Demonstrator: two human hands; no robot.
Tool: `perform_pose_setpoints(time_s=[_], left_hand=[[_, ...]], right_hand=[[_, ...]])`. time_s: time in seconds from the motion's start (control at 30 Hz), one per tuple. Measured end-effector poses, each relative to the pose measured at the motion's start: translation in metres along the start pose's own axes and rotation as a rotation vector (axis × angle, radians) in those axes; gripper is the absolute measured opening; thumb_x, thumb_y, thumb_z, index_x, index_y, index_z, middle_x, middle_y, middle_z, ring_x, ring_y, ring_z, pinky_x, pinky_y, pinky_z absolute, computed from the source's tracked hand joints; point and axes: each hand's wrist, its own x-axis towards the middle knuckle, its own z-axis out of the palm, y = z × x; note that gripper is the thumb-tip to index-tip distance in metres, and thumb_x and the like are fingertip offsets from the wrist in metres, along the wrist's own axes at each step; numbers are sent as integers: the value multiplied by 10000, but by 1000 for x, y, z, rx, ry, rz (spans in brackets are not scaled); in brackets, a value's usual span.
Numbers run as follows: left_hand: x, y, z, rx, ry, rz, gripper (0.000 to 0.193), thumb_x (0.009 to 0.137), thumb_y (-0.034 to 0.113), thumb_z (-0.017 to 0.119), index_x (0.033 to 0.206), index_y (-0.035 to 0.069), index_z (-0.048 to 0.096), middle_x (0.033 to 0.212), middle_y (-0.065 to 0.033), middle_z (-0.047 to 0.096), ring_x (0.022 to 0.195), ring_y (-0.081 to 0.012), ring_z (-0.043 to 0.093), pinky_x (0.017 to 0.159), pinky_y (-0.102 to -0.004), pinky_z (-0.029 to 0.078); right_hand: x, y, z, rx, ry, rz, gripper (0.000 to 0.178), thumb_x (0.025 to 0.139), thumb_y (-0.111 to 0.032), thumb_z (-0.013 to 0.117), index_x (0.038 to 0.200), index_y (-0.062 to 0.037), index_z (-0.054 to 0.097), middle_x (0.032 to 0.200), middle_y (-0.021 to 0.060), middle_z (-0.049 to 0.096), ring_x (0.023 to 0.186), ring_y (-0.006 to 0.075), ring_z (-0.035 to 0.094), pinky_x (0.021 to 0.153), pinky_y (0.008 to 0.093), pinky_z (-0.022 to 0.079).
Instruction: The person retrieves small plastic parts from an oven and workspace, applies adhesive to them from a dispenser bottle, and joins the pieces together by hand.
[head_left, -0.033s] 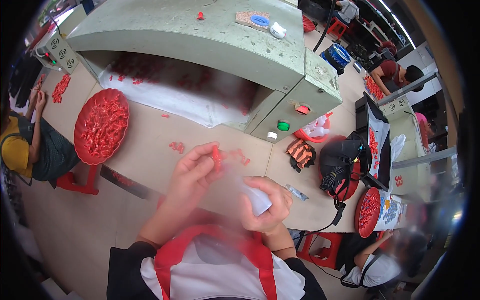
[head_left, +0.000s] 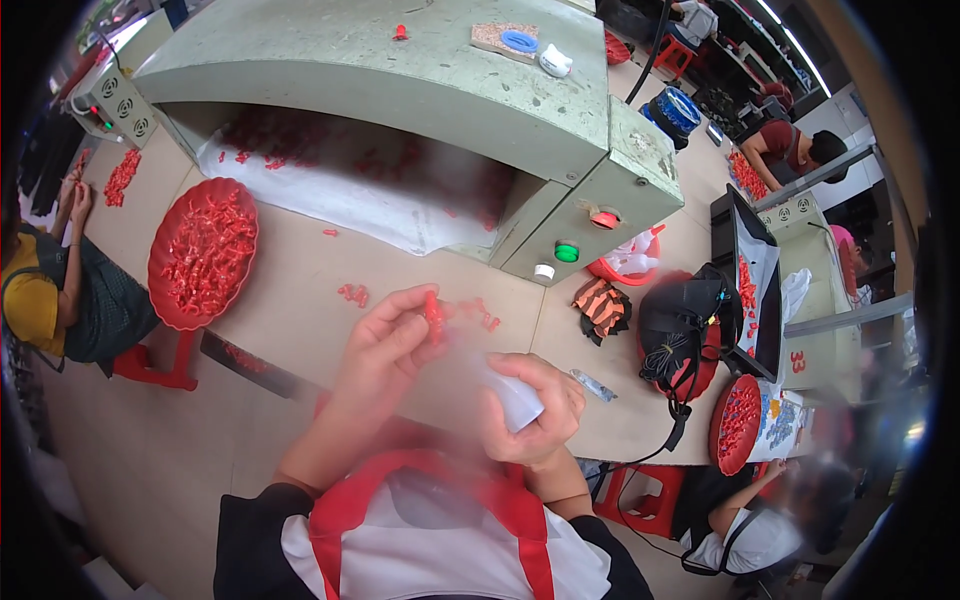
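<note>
Between the fingertips of my left hand [head_left: 385, 340] a small red plastic figure piece [head_left: 433, 315] stands upright. My right hand [head_left: 540, 405] is wrapped round a whitish translucent squeeze bottle [head_left: 517, 402]. The bottle's upper end points toward the red piece, but a hazy blur in the picture hides its tip, so I cannot tell whether they touch. Just beyond my hands, a few loose red pieces [head_left: 352, 294] lie on the table [head_left: 290, 300].
A pale green machine [head_left: 400, 90] stands ahead, red pieces on a white sheet in its opening. To the left is a heaped red bowl [head_left: 203, 255]; to the right are a basket of bottles [head_left: 630, 262], a striped cloth [head_left: 602, 310] and a black bag [head_left: 685, 325]. Co-workers sit on both sides.
</note>
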Motion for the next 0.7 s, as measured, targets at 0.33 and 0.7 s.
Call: perform_pose_setpoints(time_s=[0.33, 0.7], left_hand=[[0, 1, 5, 4, -18, 16, 310, 866, 55, 503, 1173, 20, 476, 1053, -157, 565, 892, -253, 618, 730, -252, 543], [-1, 2, 2, 28, 2, 9, 315, 855, 52, 520, 1167, 22, 481, 1047, -153, 566, 883, -259, 617, 740, -253, 539]], right_hand=[[0, -2, -3, -13, 2, 2, 244, 577, -30, 625, 815, 10, 589, 702, 111, 631, 582, 206, 623, 565, 247, 477], [0, 2, -1, 15, 12, -8, 246, 605, -38, 646, 841, -5, 587, 698, 108, 624, 558, 206, 611, 528, 257, 474]])
